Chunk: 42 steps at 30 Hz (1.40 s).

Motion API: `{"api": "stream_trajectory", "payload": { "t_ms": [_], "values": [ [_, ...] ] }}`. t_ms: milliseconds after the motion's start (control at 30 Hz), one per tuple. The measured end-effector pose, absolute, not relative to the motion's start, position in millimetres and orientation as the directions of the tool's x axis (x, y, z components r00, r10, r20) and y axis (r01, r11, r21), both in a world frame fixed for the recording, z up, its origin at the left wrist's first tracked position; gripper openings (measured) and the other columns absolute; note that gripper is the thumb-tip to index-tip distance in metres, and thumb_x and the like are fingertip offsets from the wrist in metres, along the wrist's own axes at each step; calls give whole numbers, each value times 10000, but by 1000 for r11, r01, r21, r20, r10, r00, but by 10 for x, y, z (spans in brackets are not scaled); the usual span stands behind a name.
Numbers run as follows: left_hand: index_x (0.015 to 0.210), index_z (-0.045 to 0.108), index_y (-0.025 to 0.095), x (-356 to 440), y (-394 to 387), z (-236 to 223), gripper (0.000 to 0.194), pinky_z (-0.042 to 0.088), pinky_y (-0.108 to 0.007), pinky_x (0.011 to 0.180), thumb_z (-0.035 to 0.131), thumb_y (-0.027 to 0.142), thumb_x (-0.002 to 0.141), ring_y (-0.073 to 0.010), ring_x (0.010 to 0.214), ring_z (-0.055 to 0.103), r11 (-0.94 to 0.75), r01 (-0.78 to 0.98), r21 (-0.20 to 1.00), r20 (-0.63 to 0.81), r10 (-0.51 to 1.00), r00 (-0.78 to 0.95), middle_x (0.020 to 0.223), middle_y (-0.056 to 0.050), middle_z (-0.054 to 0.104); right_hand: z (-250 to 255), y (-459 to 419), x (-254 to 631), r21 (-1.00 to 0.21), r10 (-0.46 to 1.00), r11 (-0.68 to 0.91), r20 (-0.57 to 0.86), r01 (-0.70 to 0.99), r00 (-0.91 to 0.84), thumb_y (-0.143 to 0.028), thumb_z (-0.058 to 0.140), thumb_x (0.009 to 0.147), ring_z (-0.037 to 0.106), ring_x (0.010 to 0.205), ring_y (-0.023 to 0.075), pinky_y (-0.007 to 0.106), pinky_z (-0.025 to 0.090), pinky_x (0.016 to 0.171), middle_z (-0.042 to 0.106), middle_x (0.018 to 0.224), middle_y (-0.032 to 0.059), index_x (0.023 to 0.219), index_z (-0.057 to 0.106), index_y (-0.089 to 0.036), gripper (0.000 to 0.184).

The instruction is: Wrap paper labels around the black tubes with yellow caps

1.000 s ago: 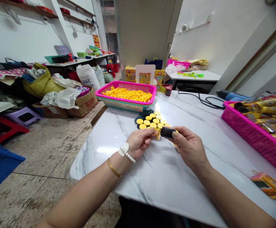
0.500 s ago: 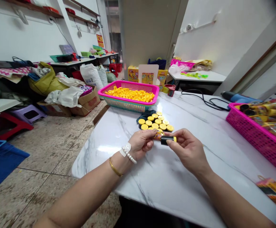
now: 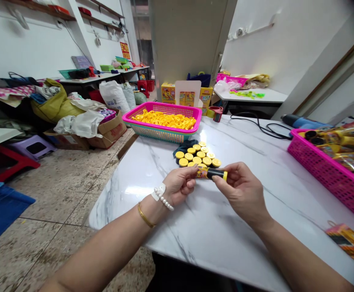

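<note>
Fingers of my left hand pinch a small printed clear film sleeve with yellow and orange pictures. Opposite it, my right hand grips a short black cylinder with a yellow end cap, thumb below and fingers behind. The cylinder lies level, its black end at the sleeve's mouth; how far it sits inside I cannot tell. Just beyond both hands stands a cluster of several upright black cylinders with yellow caps, next to a dark cloth.
A pink basket of yellow plastic pieces stands at the table's far left. To the right, another pink basket holds wrapped yellow cylinders. A blue heat gun, a black cable and a colourful packet lie on the marble-patterned table.
The black cylinder and the printed sleeve have come into line, end to end, where the cylinder was a little lower before. The whole view has shifted slightly.
</note>
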<state>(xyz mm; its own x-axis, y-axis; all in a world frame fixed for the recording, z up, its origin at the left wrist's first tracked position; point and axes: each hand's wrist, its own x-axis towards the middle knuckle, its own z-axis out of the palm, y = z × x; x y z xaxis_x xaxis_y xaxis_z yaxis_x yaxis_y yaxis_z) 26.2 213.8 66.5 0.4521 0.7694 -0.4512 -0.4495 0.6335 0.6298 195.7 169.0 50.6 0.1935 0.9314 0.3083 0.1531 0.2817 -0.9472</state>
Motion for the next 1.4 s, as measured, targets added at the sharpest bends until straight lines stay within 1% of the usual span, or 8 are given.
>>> {"api": "stream_trajectory", "payload": {
  "t_ms": [167, 300, 533, 733, 867, 967, 1267, 1400],
  "values": [
    [778, 601, 80, 250, 2142, 666, 169, 156, -91, 285, 553, 121, 935, 26, 347, 347, 598, -478, 643, -405, 796, 450, 726, -30, 641, 480, 1670, 1987, -776, 839, 403, 525, 485, 143, -266, 754, 766, 718, 763, 171, 359, 622, 803, 719, 871, 17, 931, 615, -235, 218],
    [744, 616, 83, 262, 2129, 620, 146, 146, -108, 311, 628, 137, 879, 20, 363, 346, 558, -453, 696, -379, 821, 427, 685, -17, 611, 460, 1656, 1979, -748, 834, 485, 552, 454, 19, -249, 736, 791, 741, 913, 202, 371, 639, 830, 740, 1072, 57, 1022, 594, -241, 271],
    [827, 691, 102, 225, 2094, 634, 347, 232, -136, 372, 824, 404, 720, -23, 445, 430, 207, -293, 934, -169, 974, 149, 632, 13, 567, 424, 1705, 2041, -752, 809, 457, 573, 475, 129, -300, 795, 763, 716, 711, 171, 326, 635, 677, 721, 872, 27, 981, 630, -231, 282],
    [827, 650, 120, 178, 2111, 647, 489, 250, -160, 359, 808, 561, 686, -49, 453, 502, 389, -193, 901, -235, 809, 538, 726, -35, 648, 437, 1713, 2032, -788, 847, 513, 529, 339, -51, -305, 837, 743, 690, 728, 158, 294, 621, 619, 687, 923, 26, 1067, 626, -239, 392],
    [829, 635, 116, 187, 2146, 602, 493, 211, -152, 357, 825, 542, 670, -26, 422, 433, 429, -261, 865, -247, 816, 522, 659, -21, 633, 520, 1723, 2067, -722, 787, 614, 586, 317, -190, -225, 769, 806, 705, 901, 191, 330, 647, 710, 633, 1199, 90, 1154, 621, -248, 379],
    [804, 625, 117, 219, 2136, 573, 494, 228, -151, 367, 845, 531, 646, -32, 441, 445, 439, -277, 855, -206, 777, 595, 658, -20, 630, 554, 1724, 2093, -603, 718, 672, 673, 430, -178, -156, 690, 850, 704, 887, 186, 339, 646, 749, 672, 1073, 70, 1023, 668, -239, 194],
    [792, 607, 137, 211, 2120, 594, 524, 171, -162, 360, 724, 644, 729, -32, 384, 386, 542, -234, 807, -329, 742, 584, 585, 25, 528, 586, 1697, 2088, -362, 579, 759, 755, 542, -308, -113, 677, 809, 686, 765, 173, 340, 626, 693, 700, 964, 47, 1107, 656, -255, 331],
    [782, 605, 135, 249, 2111, 553, 514, 215, -158, 378, 811, 591, 664, -35, 423, 422, 414, -256, 873, -207, 791, 575, 604, 36, 515, 565, 1682, 2025, -433, 643, 700, 729, 568, -237, -115, 698, 778, 668, 710, 159, 327, 615, 669, 683, 870, 27, 998, 657, -229, 251]
  ]
}}
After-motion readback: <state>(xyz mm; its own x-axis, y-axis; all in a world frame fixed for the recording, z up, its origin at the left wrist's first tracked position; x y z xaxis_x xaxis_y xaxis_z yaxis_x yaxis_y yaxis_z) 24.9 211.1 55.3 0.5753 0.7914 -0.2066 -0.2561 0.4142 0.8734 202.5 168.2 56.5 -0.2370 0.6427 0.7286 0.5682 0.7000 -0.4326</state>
